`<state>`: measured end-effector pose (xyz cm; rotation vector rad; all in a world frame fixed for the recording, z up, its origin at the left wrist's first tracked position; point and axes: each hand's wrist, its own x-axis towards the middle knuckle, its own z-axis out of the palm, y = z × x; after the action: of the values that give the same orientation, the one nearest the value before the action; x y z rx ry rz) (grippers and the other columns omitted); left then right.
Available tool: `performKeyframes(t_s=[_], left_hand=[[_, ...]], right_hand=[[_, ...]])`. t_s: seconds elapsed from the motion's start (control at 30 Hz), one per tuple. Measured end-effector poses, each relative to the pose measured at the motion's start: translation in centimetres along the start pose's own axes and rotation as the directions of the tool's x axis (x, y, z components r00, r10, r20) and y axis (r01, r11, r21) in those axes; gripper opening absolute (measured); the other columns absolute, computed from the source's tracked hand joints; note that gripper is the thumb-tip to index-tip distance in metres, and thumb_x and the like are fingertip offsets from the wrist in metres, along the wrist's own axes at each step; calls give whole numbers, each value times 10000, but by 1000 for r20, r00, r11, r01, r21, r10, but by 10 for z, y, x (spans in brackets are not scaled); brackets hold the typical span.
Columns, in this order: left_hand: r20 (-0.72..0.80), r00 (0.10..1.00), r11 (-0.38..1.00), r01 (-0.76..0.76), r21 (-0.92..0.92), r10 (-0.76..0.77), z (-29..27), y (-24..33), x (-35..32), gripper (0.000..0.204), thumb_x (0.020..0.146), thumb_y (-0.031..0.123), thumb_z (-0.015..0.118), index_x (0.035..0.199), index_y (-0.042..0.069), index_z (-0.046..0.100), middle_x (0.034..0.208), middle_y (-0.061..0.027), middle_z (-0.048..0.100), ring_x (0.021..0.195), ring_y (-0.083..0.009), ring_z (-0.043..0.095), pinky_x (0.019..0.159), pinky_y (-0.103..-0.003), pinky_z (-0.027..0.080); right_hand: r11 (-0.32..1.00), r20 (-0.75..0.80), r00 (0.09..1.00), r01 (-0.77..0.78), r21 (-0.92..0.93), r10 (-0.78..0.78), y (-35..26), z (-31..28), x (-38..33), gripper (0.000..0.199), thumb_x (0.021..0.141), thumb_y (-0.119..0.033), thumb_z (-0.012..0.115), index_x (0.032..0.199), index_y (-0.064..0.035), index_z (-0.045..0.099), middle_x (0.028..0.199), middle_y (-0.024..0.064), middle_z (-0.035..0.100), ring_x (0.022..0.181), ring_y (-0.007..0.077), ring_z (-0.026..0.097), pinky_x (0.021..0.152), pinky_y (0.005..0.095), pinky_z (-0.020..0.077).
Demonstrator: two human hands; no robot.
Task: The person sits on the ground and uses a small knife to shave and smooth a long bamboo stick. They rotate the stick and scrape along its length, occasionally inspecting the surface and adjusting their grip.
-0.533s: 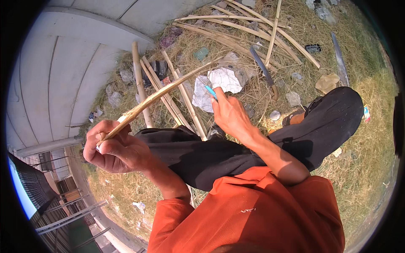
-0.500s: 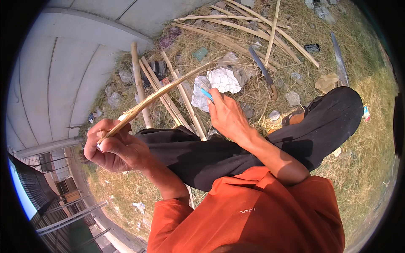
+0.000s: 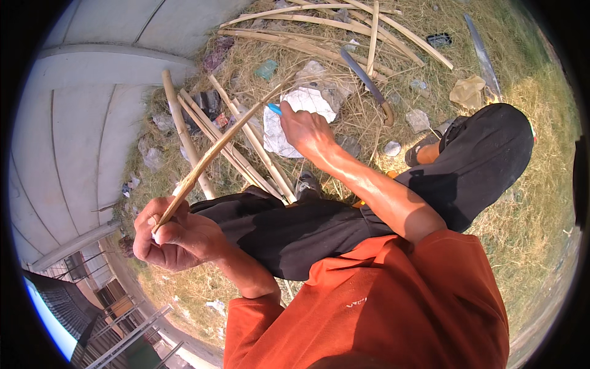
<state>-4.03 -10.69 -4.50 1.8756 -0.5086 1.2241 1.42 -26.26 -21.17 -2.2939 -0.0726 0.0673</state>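
Observation:
My left hand [image 3: 179, 238] is closed around the near end of a long split bamboo strip [image 3: 212, 152]. The strip slants up and away to the right, its surface shaved and frayed near my fingers. My right hand [image 3: 307, 130] is wrapped around the blue handle of a small knife [image 3: 274, 109], close to the far part of the strip. The blade barely shows, so I cannot tell whether it touches the bamboo. Beneath that hand, a white stone slab [image 3: 310, 101] lies on the ground.
Bamboo poles [image 3: 184, 132] lean on the left beside a pale wall [image 3: 74, 129]. More bamboo strips [image 3: 295, 42] lie crossed at the far side. A machete [image 3: 369, 86] with a wooden handle and a long metal blade [image 3: 483, 58] rest on dry grass, among stones and litter.
My right hand has moved farther out along the bamboo strip with the knife. My left hand sits slightly lower, and the strip slants more steeply. The whole view has shifted a little.

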Motion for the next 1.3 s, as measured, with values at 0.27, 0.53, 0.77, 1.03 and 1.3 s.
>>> performKeyframes(t_s=[0.27,0.53,0.77,1.03,1.3], left_hand=[[-390,919,998,-52,44,65,-29,24,57,350,965,411,449,952,62,441,808,-58,526,614,-120,486,543,-226,498],[-447,892,998,-46,39,58,-46,33,39,337,978,407,428,950,71,435,768,-45,479,660,-143,472,589,-270,453],[-144,988,966,25,-258,-64,-28,73,-67,315,969,455,429,997,142,454,886,-53,459,779,-173,475,675,-269,425],[758,566,946,208,250,-325,-34,83,-83,229,709,187,748,911,99,685,1111,-36,634,939,-254,535,812,-375,413],[418,590,721,603,341,-691,-42,-15,53,349,901,223,612,1203,49,580,1131,-97,636,1012,-180,572,841,-310,444]], right_hand=[[878,-65,911,-411,-246,408,167,36,-12,201,924,-178,459,1024,-16,522,786,213,661,762,362,668,667,467,523],[210,395,858,-474,855,328,35,-6,2,450,893,-484,569,897,-35,547,683,123,636,399,101,423,361,258,354],[-162,280,956,-264,951,90,-72,-54,16,423,905,-387,588,1069,-2,522,764,126,648,435,70,438,399,231,382],[650,-56,998,54,758,-17,-55,-94,101,296,937,-303,534,937,-19,617,662,70,621,567,113,547,552,289,430],[407,285,954,-223,886,-98,2,-32,63,424,955,-412,521,716,-64,557,487,-25,420,411,69,371,395,251,296]])
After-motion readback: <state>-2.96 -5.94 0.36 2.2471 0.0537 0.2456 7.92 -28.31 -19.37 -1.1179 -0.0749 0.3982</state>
